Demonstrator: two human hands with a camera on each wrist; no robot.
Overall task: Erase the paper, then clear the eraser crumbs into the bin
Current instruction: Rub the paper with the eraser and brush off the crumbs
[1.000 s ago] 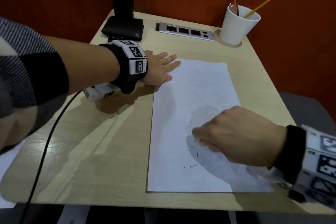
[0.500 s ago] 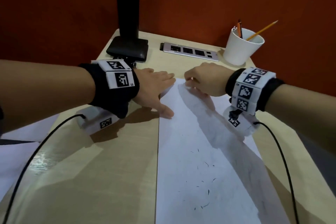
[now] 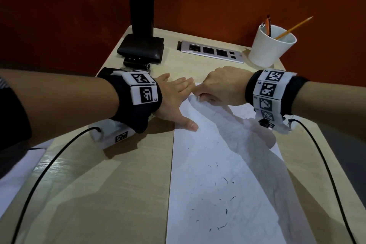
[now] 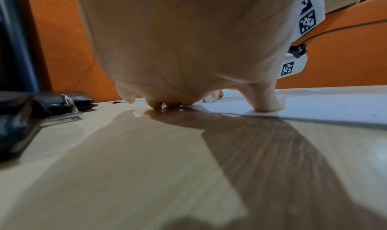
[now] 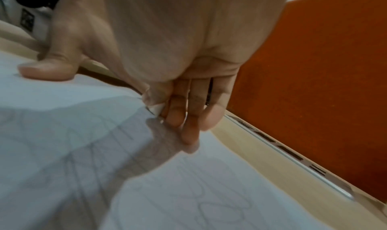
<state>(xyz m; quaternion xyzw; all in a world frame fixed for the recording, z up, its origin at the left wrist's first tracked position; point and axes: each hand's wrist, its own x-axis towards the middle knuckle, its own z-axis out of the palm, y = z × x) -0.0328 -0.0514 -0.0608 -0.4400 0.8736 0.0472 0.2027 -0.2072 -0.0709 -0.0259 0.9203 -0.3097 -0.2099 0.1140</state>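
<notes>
A white sheet of paper (image 3: 217, 164) with faint pencil lines lies lengthwise on the wooden desk (image 3: 118, 184). Dark eraser crumbs (image 3: 223, 202) are scattered over its near half. My left hand (image 3: 178, 93) lies flat on the paper's far left corner, its thumb (image 4: 268, 104) pressing the sheet's left edge. My right hand (image 3: 200, 97) is at the paper's far end, next to the left fingers, pinching a small white eraser (image 5: 156, 109) against the sheet. Only a sliver of the eraser (image 3: 198, 98) shows in the head view. No bin is in view.
A white cup of pencils (image 3: 271, 45) stands at the far right corner. A silver socket strip (image 3: 212, 52) is set into the desk's back edge, and a black post on its base (image 3: 141, 45) stands at the back left. Wrist cables (image 3: 49, 164) trail over both sides.
My right hand has travelled from the paper's near right part up to its far end beside the left hand. In the last half second both hands have stayed nearly still.
</notes>
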